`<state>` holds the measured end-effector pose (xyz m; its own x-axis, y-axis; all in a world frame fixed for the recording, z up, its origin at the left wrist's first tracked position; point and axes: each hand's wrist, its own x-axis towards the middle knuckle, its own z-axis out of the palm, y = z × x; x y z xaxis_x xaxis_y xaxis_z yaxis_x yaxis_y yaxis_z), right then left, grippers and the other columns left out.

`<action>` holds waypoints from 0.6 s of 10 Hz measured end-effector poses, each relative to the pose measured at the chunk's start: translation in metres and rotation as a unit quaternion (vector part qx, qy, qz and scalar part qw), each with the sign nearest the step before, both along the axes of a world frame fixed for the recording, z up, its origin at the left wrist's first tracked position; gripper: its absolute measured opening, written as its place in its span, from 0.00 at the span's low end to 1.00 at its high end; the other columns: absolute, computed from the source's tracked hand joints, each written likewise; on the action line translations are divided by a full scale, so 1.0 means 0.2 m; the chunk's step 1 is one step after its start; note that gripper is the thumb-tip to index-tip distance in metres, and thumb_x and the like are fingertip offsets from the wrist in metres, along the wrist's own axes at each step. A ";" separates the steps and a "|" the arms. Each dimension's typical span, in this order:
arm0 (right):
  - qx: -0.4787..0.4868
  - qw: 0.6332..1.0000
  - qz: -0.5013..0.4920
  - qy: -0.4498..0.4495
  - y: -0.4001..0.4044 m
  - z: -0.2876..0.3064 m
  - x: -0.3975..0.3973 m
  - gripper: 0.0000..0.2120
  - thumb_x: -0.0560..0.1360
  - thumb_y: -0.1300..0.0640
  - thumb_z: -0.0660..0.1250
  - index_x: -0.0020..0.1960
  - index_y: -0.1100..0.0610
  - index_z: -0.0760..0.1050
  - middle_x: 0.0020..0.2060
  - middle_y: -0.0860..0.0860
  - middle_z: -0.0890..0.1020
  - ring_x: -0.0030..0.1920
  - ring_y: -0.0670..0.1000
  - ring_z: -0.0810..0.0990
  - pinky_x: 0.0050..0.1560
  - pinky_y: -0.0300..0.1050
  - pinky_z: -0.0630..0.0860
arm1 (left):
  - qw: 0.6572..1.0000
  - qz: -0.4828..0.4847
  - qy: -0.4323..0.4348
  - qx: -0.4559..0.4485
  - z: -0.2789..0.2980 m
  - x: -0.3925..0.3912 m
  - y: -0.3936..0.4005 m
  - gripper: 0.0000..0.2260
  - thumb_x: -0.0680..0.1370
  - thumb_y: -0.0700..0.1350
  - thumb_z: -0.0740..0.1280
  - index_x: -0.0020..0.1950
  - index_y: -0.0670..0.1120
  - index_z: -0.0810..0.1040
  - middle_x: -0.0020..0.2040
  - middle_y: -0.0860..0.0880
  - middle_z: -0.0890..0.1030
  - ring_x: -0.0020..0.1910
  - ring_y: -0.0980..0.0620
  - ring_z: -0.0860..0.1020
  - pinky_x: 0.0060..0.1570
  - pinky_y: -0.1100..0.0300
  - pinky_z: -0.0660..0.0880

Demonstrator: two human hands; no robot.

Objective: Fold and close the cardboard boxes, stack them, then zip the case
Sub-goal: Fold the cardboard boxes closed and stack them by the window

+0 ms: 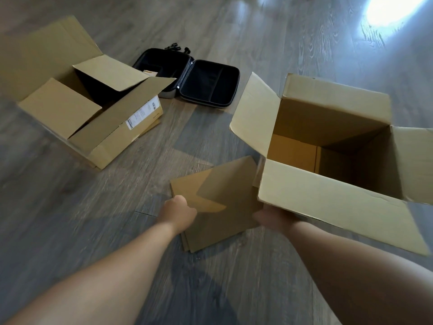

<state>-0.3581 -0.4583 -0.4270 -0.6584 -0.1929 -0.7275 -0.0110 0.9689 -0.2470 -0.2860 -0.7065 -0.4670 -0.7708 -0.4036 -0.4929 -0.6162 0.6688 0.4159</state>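
A flattened cardboard box (222, 202) lies on the floor right in front of me. My left hand (179, 212) grips its left edge with curled fingers. My right hand (271, 218) is at its right edge, just under the near flap of a large open box (328, 191). That hand is blurred and its fingers are hidden, so its grip is unclear. The large box stands upright at the right with all flaps spread and nothing showing inside. A second box (93, 118) sits at the left with its flaps half folded in. A black zip case (206, 83) lies open behind them.
Grey wood-pattern floor (140, 184) runs all around. Small black items (175, 46) lie behind the case. A white label (143, 113) is on the left box's side. Bright glare (393, 8) falls on the floor at the far right.
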 end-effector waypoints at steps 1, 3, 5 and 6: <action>-0.012 0.999 -0.018 -0.027 -0.03 0.00 0.00 0.20 0.84 0.61 0.53 0.74 0.67 0.67 0.47 0.54 0.75 0.62 0.57 0.74 0.37 0.32 0.63 | 0.999 0.021 0.013 0.026 -0.01 0.01 -0.01 0.09 0.71 0.44 0.69 0.37 0.43 0.70 0.35 0.47 0.74 0.33 0.49 0.74 0.29 0.60 0.64; -0.026 0.998 -0.056 0.007 -0.12 -0.07 0.04 0.27 0.82 0.59 0.58 0.79 0.63 0.58 0.66 0.63 0.75 0.69 0.63 0.73 0.64 0.51 0.70 | 0.995 0.080 0.032 0.041 0.02 0.07 -0.11 0.16 0.68 0.40 0.73 0.33 0.48 0.64 0.31 0.51 0.67 0.29 0.52 0.66 0.29 0.61 0.60; -0.051 0.993 -0.075 0.082 -0.27 -0.11 0.07 0.23 0.74 0.53 0.70 0.66 0.58 0.72 0.58 0.57 0.78 0.59 0.61 0.78 0.60 0.57 0.78 | 0.997 0.055 -0.007 -0.050 0.07 0.19 -0.26 0.13 0.68 0.36 0.68 0.32 0.44 0.64 0.30 0.48 0.67 0.28 0.50 0.66 0.24 0.60 0.57; -0.084 0.990 -0.029 0.113 -0.38 -0.09 0.09 0.23 0.74 0.49 0.72 0.66 0.55 0.75 0.57 0.55 0.79 0.58 0.59 0.79 0.56 0.56 0.80 | 0.994 0.105 0.007 -0.041 0.11 0.26 -0.35 0.07 0.68 0.35 0.67 0.35 0.42 0.69 0.33 0.45 0.73 0.31 0.48 0.72 0.24 0.61 0.63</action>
